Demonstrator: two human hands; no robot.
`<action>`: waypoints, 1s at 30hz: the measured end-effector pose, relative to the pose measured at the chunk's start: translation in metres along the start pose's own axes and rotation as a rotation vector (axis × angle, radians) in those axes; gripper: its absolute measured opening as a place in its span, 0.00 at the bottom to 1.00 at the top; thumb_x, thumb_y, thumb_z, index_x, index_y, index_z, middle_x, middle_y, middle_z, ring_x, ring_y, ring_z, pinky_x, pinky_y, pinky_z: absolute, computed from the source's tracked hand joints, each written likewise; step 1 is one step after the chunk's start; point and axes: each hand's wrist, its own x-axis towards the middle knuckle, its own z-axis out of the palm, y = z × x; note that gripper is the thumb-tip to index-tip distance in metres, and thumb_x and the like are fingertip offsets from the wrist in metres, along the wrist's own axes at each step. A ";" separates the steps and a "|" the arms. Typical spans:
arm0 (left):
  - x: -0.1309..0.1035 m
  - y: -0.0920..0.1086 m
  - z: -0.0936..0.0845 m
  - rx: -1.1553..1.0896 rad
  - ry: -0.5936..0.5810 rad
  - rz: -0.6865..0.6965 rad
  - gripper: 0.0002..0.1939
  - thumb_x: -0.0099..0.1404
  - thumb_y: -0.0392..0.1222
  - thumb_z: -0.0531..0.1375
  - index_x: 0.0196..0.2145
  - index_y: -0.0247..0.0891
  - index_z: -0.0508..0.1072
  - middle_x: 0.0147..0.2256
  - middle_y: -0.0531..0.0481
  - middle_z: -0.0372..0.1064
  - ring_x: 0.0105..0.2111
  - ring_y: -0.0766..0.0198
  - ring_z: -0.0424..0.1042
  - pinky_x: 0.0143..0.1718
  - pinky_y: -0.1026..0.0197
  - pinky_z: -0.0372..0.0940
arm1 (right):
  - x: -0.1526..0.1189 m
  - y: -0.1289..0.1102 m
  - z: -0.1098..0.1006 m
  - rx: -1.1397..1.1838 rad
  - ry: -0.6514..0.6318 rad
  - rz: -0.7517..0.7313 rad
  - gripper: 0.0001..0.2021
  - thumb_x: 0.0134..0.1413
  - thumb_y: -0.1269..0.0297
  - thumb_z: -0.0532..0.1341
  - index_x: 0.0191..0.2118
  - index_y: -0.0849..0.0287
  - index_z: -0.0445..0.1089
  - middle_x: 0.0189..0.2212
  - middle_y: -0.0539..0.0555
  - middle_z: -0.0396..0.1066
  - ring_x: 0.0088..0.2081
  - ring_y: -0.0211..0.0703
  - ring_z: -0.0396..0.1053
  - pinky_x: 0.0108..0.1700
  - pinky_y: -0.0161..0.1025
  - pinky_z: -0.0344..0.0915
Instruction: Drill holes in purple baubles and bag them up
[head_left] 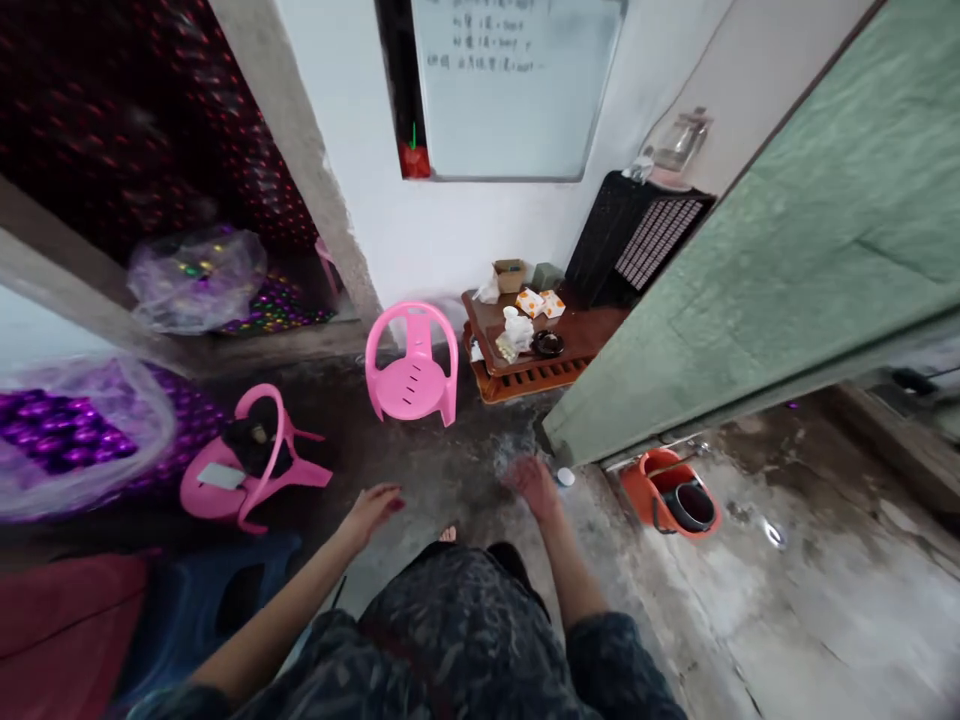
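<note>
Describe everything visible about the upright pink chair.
The pink chair is a small moulded plastic armchair with a rounded back, a hand slot near the top, curved armrests and slits in the seat. It stands upright on the grey floor, facing the camera, its seat bare, beside the low wooden table. Neither hand touches it.

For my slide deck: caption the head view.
Both bare hands, left hand and right hand, hang empty above wet concrete floor near an upright pink chair.

Both bare forearms reach forward from the bottom of the frame toward its lower centre. The left hand (373, 505) hangs loose, fingers drooping; the right hand (534, 483) is blurred, empty.
</note>
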 end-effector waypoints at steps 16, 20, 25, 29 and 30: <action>0.157 0.207 0.140 -0.437 -0.035 -0.269 0.20 0.67 0.50 0.58 0.53 0.37 0.68 0.37 0.40 0.77 0.36 0.55 0.78 0.39 0.57 0.69 | 0.374 -0.209 0.038 0.217 -0.013 -0.035 0.36 0.65 0.40 0.31 0.50 0.56 0.69 0.59 0.62 0.69 0.53 0.45 0.73 0.54 0.49 0.69; 0.188 0.263 0.173 -0.543 -0.115 -0.241 0.22 0.71 0.51 0.54 0.57 0.37 0.64 0.40 0.39 0.77 0.41 0.53 0.78 0.43 0.54 0.70 | 0.405 -0.216 0.034 0.122 0.090 0.029 0.34 0.66 0.41 0.34 0.48 0.57 0.69 0.53 0.64 0.73 0.50 0.47 0.75 0.51 0.50 0.71; 0.255 0.314 0.218 -0.325 -0.126 -0.229 0.17 0.70 0.43 0.56 0.53 0.35 0.68 0.33 0.44 0.77 0.30 0.62 0.76 0.36 0.62 0.68 | 0.452 -0.209 0.036 -0.152 0.360 -0.023 0.21 0.62 0.50 0.51 0.48 0.62 0.69 0.39 0.59 0.77 0.36 0.41 0.74 0.43 0.40 0.72; 0.316 0.341 0.260 -0.166 -0.172 -0.247 0.12 0.71 0.41 0.55 0.48 0.33 0.71 0.27 0.47 0.75 0.24 0.65 0.73 0.30 0.65 0.64 | 0.493 -0.200 0.048 -0.268 0.401 -0.055 0.19 0.58 0.57 0.55 0.49 0.63 0.70 0.37 0.55 0.76 0.34 0.38 0.71 0.41 0.36 0.70; 0.328 0.346 0.268 -0.156 -0.193 -0.250 0.11 0.70 0.41 0.57 0.46 0.33 0.71 0.27 0.47 0.75 0.25 0.65 0.73 0.30 0.64 0.64 | 0.501 -0.197 0.052 -0.300 0.395 -0.052 0.17 0.57 0.58 0.56 0.48 0.63 0.71 0.36 0.55 0.76 0.34 0.38 0.71 0.41 0.36 0.70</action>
